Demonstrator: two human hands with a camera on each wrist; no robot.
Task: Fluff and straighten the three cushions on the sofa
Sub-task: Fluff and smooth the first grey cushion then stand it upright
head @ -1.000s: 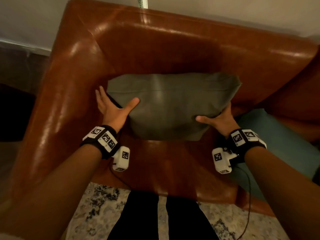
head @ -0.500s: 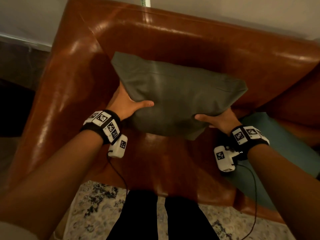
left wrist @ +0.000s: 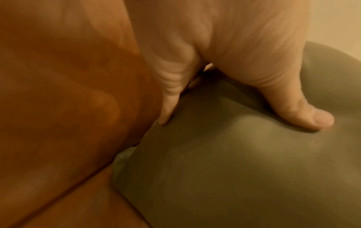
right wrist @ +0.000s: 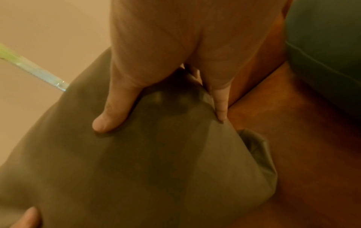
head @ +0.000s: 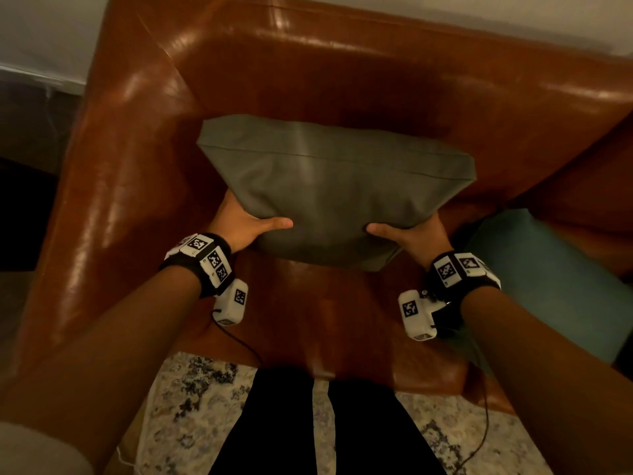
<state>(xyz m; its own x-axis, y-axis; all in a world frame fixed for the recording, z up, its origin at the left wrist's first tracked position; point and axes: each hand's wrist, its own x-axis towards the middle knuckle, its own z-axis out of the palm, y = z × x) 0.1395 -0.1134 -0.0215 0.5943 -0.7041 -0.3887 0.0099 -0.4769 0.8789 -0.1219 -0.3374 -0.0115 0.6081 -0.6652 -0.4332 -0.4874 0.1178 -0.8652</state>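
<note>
A grey-green cushion (head: 329, 190) is held above the seat of the brown leather sofa (head: 342, 80), near its left arm. My left hand (head: 246, 224) grips the cushion's lower left side, thumb on the front face and fingers behind. My right hand (head: 407, 234) grips the lower right side the same way. In the left wrist view the thumb (left wrist: 304, 114) presses into the cushion (left wrist: 244, 169). In the right wrist view the thumb (right wrist: 111, 114) dents the cushion (right wrist: 136, 169). A teal cushion (head: 548, 289) lies on the seat to the right. A third cushion is not visible.
The sofa's left arm (head: 113, 200) rises beside my left hand. A patterned rug (head: 191, 413) covers the floor in front of the sofa, where my dark-trousered legs (head: 308, 426) stand. A pale wall (head: 48, 32) is behind the sofa.
Both hands moved from the cushion's sides to grip its lower corners. The cushion was lifted with its left side raised, and it now sits more level between the hands.
</note>
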